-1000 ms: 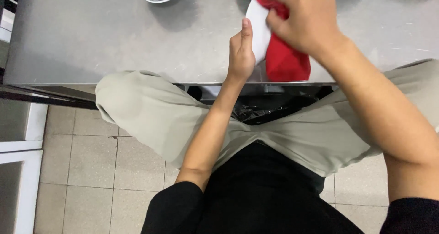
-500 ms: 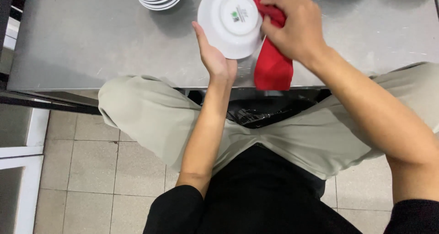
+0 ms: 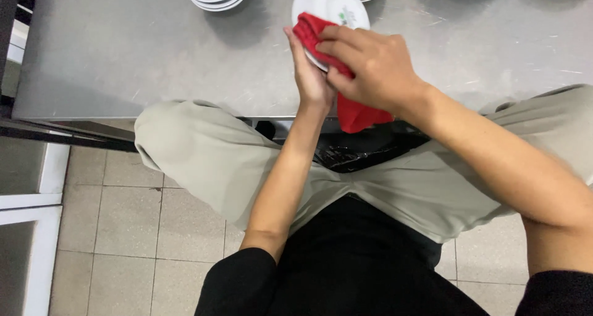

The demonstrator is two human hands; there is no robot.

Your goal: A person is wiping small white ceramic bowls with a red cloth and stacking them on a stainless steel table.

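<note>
Steel counter [image 3: 123, 50] | left hand [image 3: 312, 81] grips white plate [image 3: 330, 4] | right hand [image 3: 374, 66] clutches red cloth [image 3: 358, 115]

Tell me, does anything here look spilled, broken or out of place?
Nothing stands out. The left hand holds a small white plate, the right hand presses a red cloth on it, above the scratched steel table.
</note>
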